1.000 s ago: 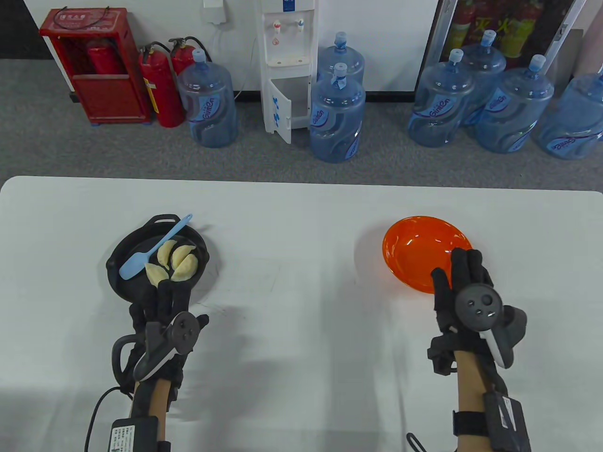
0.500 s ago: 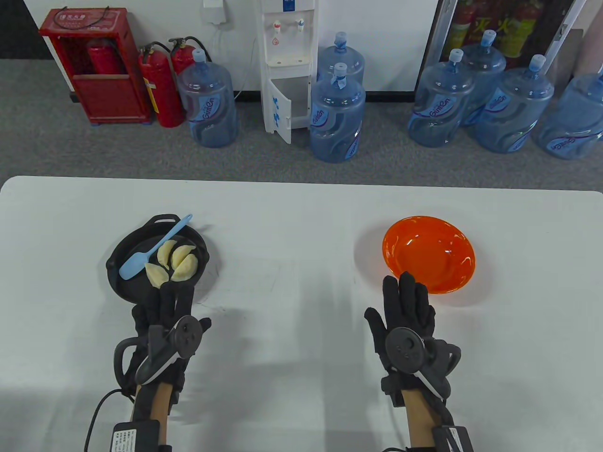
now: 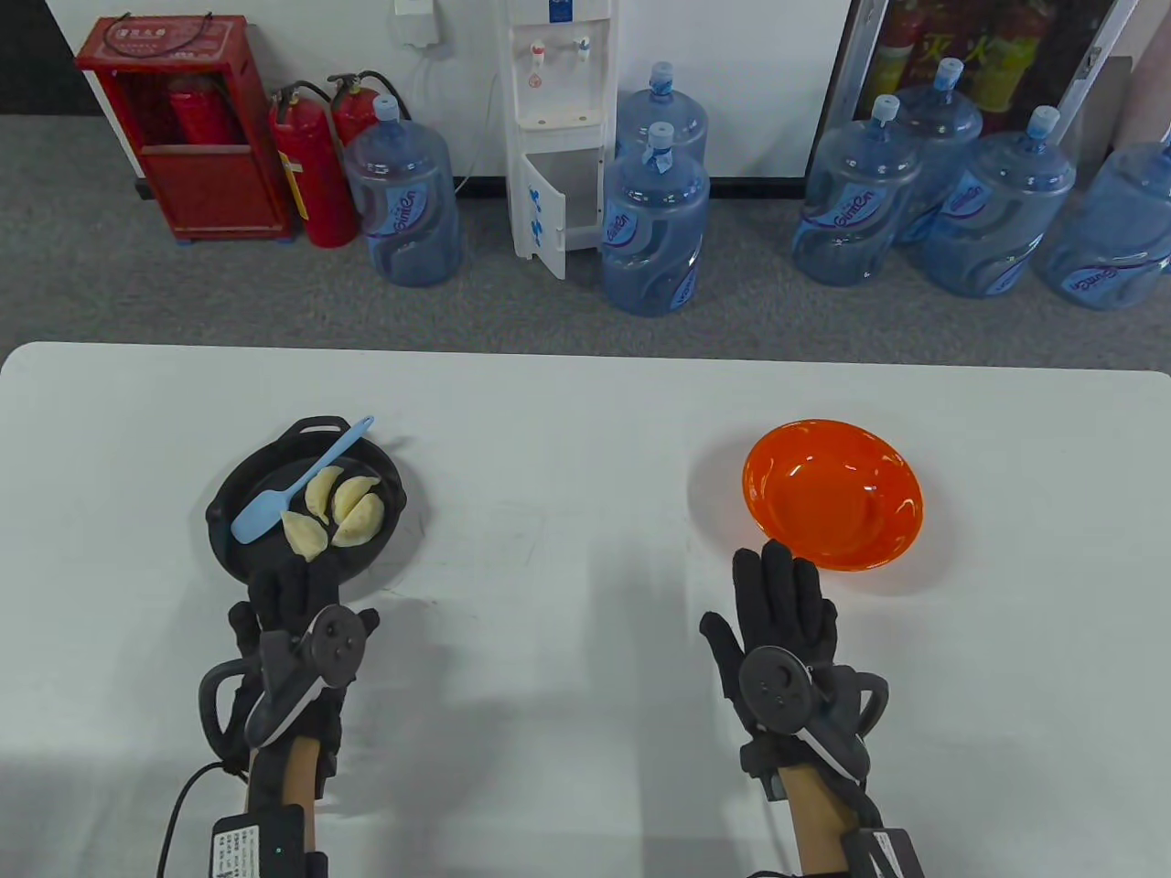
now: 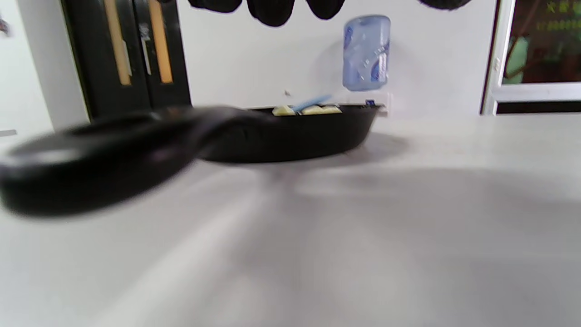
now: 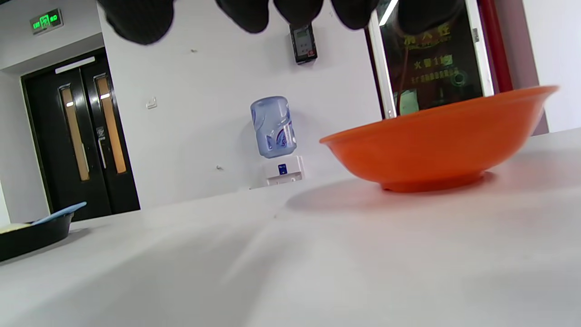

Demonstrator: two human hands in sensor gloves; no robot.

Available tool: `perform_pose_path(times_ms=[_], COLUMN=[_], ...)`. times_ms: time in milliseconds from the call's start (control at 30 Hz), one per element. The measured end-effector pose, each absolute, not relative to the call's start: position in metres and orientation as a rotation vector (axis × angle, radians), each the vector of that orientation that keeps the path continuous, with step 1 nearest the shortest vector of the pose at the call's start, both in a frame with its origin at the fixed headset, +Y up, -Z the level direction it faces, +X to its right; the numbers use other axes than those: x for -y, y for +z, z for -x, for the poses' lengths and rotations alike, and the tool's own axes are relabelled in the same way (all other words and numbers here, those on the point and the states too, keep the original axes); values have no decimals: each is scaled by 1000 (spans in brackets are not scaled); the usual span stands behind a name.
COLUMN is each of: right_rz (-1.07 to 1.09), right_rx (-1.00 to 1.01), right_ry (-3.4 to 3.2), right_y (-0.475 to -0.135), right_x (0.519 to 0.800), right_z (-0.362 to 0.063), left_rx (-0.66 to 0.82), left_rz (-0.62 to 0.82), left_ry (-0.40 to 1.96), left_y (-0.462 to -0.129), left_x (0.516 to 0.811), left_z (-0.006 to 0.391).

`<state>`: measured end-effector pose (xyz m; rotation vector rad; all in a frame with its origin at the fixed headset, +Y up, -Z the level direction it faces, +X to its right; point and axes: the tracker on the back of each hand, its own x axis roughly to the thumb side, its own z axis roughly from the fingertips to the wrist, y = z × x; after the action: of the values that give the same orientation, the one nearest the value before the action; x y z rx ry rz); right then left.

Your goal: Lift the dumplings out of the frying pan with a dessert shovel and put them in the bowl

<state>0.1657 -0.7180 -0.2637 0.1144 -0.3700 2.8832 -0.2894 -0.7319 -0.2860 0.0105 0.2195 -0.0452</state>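
Note:
A black frying pan (image 3: 245, 468) on the left of the table holds several pale dumplings (image 3: 334, 512) and a light blue dessert shovel (image 3: 295, 482), whose handle sticks out over the far rim. My left hand (image 3: 291, 585) hovers with straight fingers over the pan's near side and hides the handle. In the left wrist view the pan handle (image 4: 100, 154) lies below my fingertips (image 4: 272, 9), apart from them. The empty orange bowl (image 3: 832, 494) sits on the right. My right hand (image 3: 778, 585) is flat and open just near-left of the bowl, holding nothing.
The white table (image 3: 567, 439) is bare between pan and bowl. Beyond its far edge stand water jugs (image 3: 654, 224), a dispenser (image 3: 558, 128) and fire extinguishers (image 3: 311, 165) on the floor.
My right hand left the bowl's near right rim, moved left and back, and opened flat. My left hand shifted slightly left and toward me. Pan, shovel, dumplings and bowl stayed put.

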Motion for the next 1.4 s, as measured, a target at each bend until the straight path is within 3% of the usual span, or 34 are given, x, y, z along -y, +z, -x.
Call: perform_pose_path(times_ms=[367, 500, 600, 733, 967, 1400], right_rz=[-88, -87, -84, -79, -72, -51], right_rx=[382, 380, 376, 383, 369, 365], right_ry=[2832, 2821, 2820, 2807, 2796, 2797], right_y=[-263, -264, -263, -263, -264, -265], right_x=[716, 716, 716, 715, 715, 715], right_z=[-172, -173, -174, -175, -177, -179], left_rx=[-486, -518, -545, -604, -614, -613], left_rz=[108, 149, 66, 183, 220, 198], left_ry=[-11, -30, -67, -54, -126, -108], left_y=[-302, -310, -315, -323, -331, -333], left_x=[705, 710, 718, 733, 753, 756], left_z=[343, 341, 337, 332, 321, 326])
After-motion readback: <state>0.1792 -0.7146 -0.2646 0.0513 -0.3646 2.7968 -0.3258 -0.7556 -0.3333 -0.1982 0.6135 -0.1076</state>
